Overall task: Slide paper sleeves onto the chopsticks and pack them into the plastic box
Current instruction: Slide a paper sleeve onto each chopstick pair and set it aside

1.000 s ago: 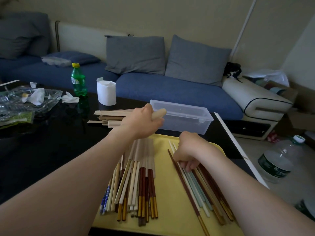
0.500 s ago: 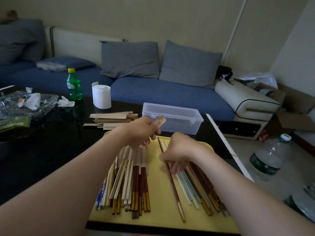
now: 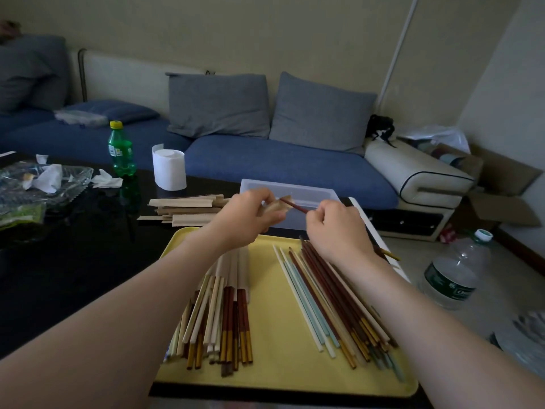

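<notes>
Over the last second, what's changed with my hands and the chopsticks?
The right hand pinched one dark red chopstick from the loose chopsticks on the yellow tray and raised it; its tip now sits at the mouth of the paper sleeve. The left hand kept holding that sleeve, near the plastic box. The box, empty sleeves and sleeved chopsticks stayed put.
</notes>
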{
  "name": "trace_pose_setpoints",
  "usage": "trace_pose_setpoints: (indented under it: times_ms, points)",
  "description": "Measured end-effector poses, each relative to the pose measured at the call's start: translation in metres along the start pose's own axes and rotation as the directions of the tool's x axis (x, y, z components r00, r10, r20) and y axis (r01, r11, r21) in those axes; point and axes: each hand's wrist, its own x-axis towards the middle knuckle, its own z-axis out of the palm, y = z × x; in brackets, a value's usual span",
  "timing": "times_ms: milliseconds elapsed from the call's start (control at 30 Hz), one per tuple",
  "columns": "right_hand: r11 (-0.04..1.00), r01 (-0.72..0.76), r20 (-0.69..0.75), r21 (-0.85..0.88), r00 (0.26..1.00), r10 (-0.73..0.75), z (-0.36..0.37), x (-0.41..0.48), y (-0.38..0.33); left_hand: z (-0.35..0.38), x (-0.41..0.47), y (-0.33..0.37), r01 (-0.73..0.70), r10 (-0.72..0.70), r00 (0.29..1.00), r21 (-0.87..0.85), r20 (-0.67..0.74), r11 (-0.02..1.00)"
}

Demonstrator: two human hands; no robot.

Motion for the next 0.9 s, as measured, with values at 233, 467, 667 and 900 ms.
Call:
trace_pose_setpoints:
  times_ms: [233, 467, 667, 900]
  points:
    - [0.995, -0.034, -0.002, -0.094, 0.999, 0.034, -0.006, 0.003, 0.019, 0.005, 0.002, -0.001, -0.065, 0.057, 0.997, 0.148, 0.054, 0.987]
    - [0.993, 0.039, 0.037, -0.11, 0.999, -0.035, -0.006, 0.006, 0.032, 0.007, 0.0, 0.0, -0.128, 0.076, 0.985, 0.357, 0.158, 0.925]
    - [0.995, 0.047, 0.006, -0.084, 0.999, -0.047, -0.004, 0.009, 0.035, 0.009, 0.001, 0.001, -0.162, 0.076, 0.976, 0.444, 0.205, 0.881]
    - [0.996, 0.041, 0.001, -0.077, 0.999, -0.041, -0.001, 0.011, 0.036, 0.009, 0.001, 0.003, -0.139, 0.07, 0.974, 0.326, 0.216, 0.935]
